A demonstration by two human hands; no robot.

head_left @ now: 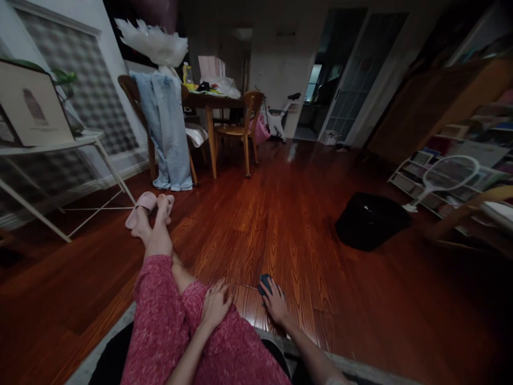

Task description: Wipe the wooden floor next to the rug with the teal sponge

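I sit on the floor with my legs in pink trousers (168, 321) stretched out and crossed at the ankles. My left hand (216, 306) lies flat on my right thigh, fingers relaxed and holding nothing. My right hand (276, 302) rests on the wooden floor (280, 224) beside me, its fingers laid over a small dark blue object (264, 282) that I cannot identify. Pink slippers (142, 207) are at my feet.
A white metal side table (60, 144) with a framed picture stands at the left. A wooden dining table (212, 101) and chairs are at the back, jeans draped on one. A black bin (371, 220) and a racket-shaped swatter (447, 176) are at the right by low shelves.
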